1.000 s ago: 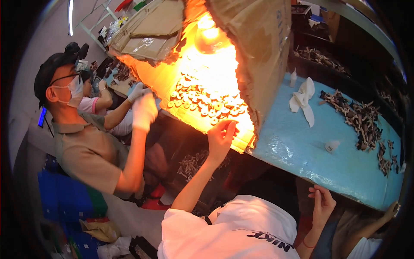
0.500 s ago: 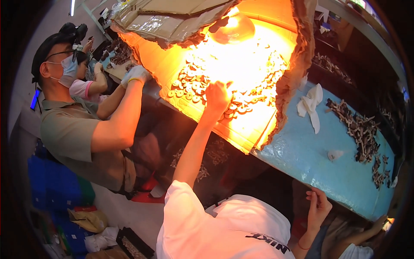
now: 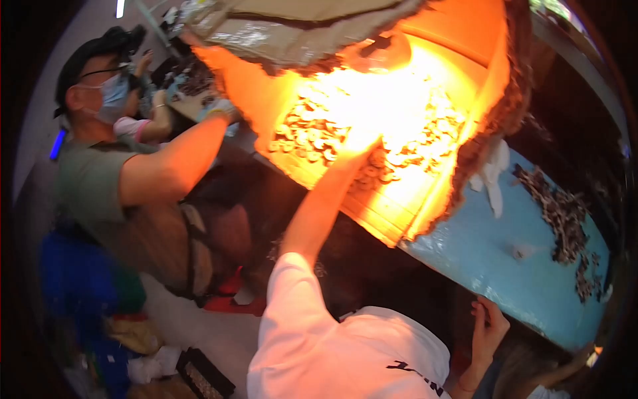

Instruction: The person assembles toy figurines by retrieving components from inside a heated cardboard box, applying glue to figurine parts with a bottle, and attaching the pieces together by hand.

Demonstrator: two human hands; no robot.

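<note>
My left hand (image 3: 367, 136) reaches into a torn cardboard box (image 3: 266, 101) lit by a very bright lamp. Glare washes out its fingers. Around and below it lie many small, round, disc-like pieces (image 3: 312, 144), some with darker centres; their kind I cannot make out. A rounded lamp bulb or shade (image 3: 382, 54) glows above the pieces. My right hand (image 3: 489, 329) is beside the front edge of the blue tabletop (image 3: 465, 256), its fingers loosely bent and apart. Nothing shows in it.
A white glove or cloth (image 3: 493, 179) lies beside the box. Brown elongated pieces (image 3: 558, 216) are heaped at the table's right. A masked co-worker (image 3: 100, 179) stands at the left, with a dark tray (image 3: 205, 376) on the floor below.
The view has shifted, and the box appears farther right. My left hand has gone deeper into the glare under the lamp. My right hand stays near the table edge.
</note>
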